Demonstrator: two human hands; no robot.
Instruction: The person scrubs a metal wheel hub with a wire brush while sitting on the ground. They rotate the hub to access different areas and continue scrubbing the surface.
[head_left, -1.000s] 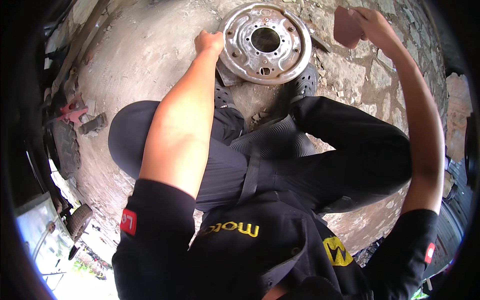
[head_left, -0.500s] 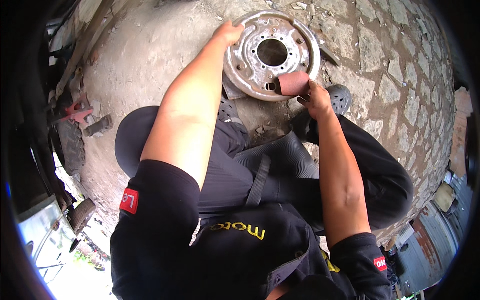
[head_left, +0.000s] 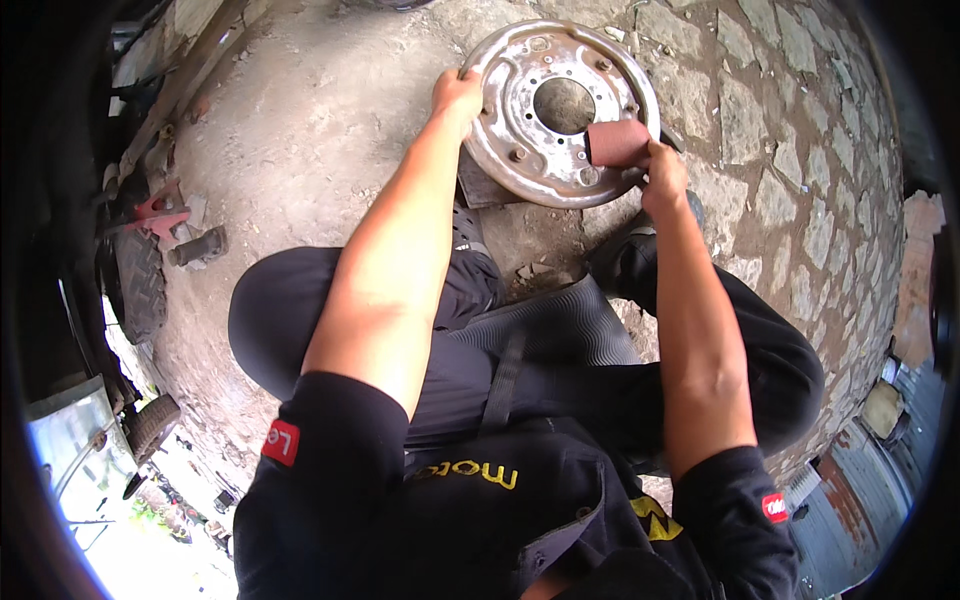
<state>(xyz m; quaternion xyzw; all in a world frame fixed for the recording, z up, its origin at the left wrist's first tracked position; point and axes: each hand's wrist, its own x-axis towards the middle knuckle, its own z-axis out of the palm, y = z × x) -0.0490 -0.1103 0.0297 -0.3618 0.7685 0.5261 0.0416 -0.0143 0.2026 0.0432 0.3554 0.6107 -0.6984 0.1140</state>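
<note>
and there was the round metal disc (head_left: pixel 508 133), lying just past twelve o'clock in the view, beyond the person's feet, its wide centre hole facing up! the left hand (head_left: pixel 458 95) was on it at between nine and ten o'clock, narrowed around the outer rim, a hold that looked meant to brace the disc against sliding or turning.

across at four o'clock, the right hand (head_left: pixel 665 178) had its fingers pinched on the outer end of a red-brown sheet (head_left: pixel 618 144); the free end reached inward over the disc's face, apparently held by its edge so that most of the sheet was left to lie over the metal. whether it pressed hard, one could not tell.

and underneath, a flat dark block (head_left: pixel 488 190) poked out at between seven and eight o'clock, seemingly there to prop the disc off the dirt floor (head_left: pixel 300 140). what a setup: knees spread wide, a ribbed black mat (head_left: pixel 585 325) showing between the legs at six o'clock from the disc, and paving stones (head_left: pixel 745 125) stretching away at three!
</note>
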